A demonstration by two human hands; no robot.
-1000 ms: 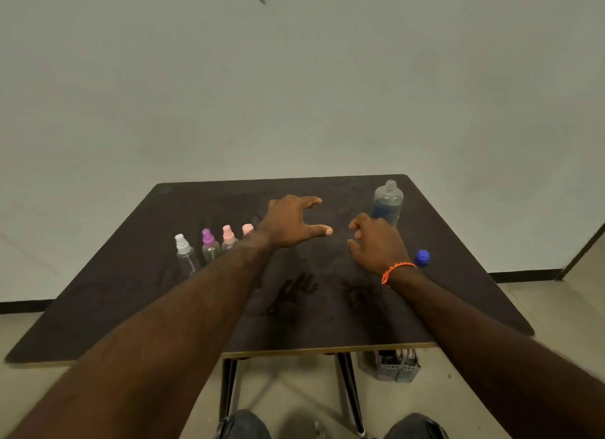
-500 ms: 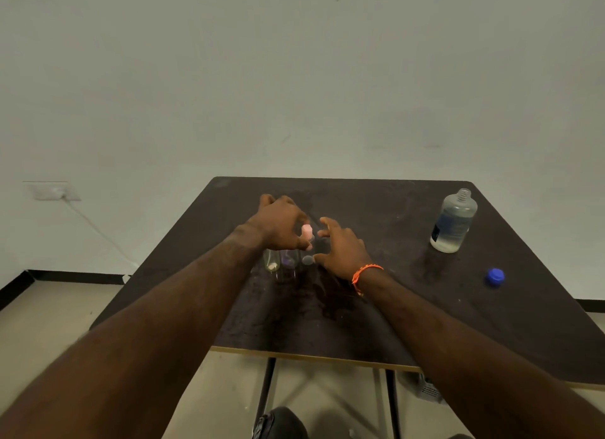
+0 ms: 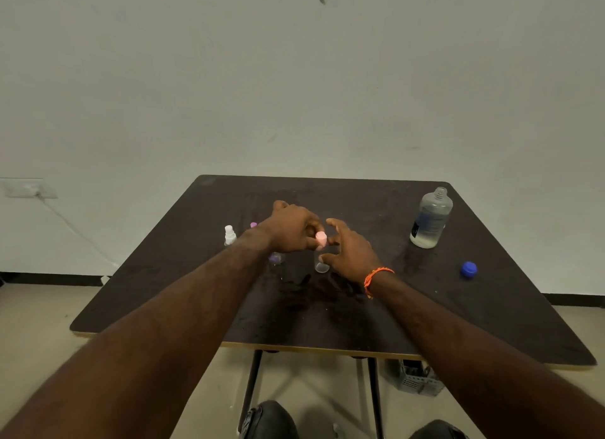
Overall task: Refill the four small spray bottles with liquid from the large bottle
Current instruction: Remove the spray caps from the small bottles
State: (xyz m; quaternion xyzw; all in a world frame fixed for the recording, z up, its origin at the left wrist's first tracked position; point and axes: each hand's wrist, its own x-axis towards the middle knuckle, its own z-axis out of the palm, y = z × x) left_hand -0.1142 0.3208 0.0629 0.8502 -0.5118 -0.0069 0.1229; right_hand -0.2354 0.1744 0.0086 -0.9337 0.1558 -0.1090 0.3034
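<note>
On the dark table [image 3: 491,314] a small clear spray bottle [image 3: 321,267] with a pink cap [image 3: 321,239] stands at the middle. My left hand [image 3: 291,231] pinches the pink cap from the left. My right hand [image 3: 352,257] holds the bottle's body, thumb in front and fingers behind. A white-capped spray bottle [image 3: 230,235] stands to the left. A purple-capped bottle [image 3: 276,258] shows partly under my left wrist, and another purple cap [image 3: 253,225] peeks out behind it. The large clear bottle [image 3: 430,221] stands uncapped at the back right, with its blue cap [image 3: 468,269] lying in front of it.
A grey plastic crate [image 3: 419,378] sits on the floor under the table's right side. A wall socket [image 3: 29,188] with a white cable is at the left. My knees show at the bottom edge, close to the table's near edge.
My view swung left, so the large bottle now sits far right. Both hands moved from the table's middle to the row of small bottles and closed on the pink-capped one.
</note>
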